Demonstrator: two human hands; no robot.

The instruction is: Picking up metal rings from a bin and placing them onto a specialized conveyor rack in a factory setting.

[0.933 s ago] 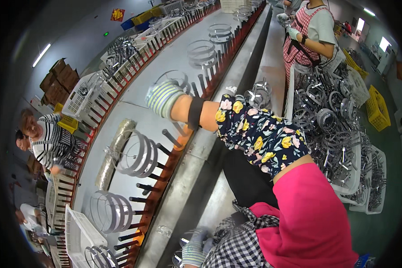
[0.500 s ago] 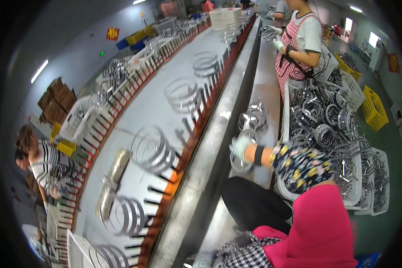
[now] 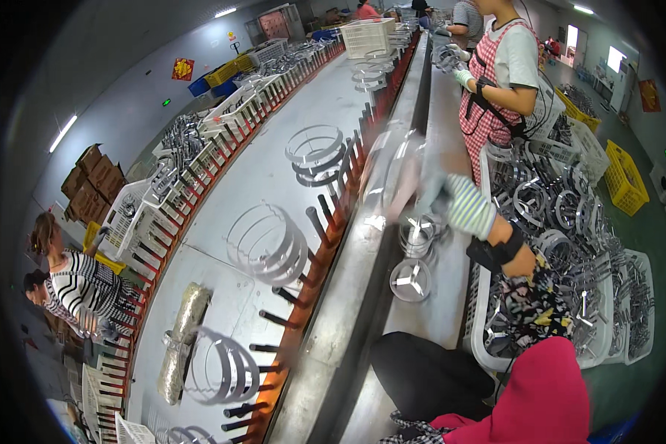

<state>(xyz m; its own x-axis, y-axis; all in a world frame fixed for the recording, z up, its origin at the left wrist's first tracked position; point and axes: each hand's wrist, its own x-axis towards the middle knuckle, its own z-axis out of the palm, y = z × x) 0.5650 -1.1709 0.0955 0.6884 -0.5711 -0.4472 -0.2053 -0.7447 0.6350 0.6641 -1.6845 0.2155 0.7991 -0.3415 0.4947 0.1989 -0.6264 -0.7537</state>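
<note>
My right hand (image 3: pixel 457 206), in a striped glove with a black band at the wrist, reaches over the metal bench (image 3: pixel 440 126). Motion smears its fingers, so I cannot tell whether they hold something. A pale, shiny blur lies just left of the fingertips. Right below the hand stand metal rings (image 3: pixel 417 235), partly hidden by it. Nearer to me a round metal ring with three spokes (image 3: pixel 410 280) lies on the bench. Of my left arm only a bit of checked sleeve (image 3: pixel 414 428) shows at the lower edge; the left hand is out of view.
Left of the bench a conveyor carries ring stacks (image 3: pixel 266 244) and a wrapped roll (image 3: pixel 181 344) between black-tipped pegs (image 3: pixel 277 318). A white crate (image 3: pixel 485 325) full of metal rings (image 3: pixel 547 196) stands at my right. A co-worker in a checked apron (image 3: pixel 488 96) stands ahead, holding metal parts.
My right hand has moved forward from the near rings, and more of the spoked ring shows. The left hand has left the lower edge of the view. My view has shifted slightly.
</note>
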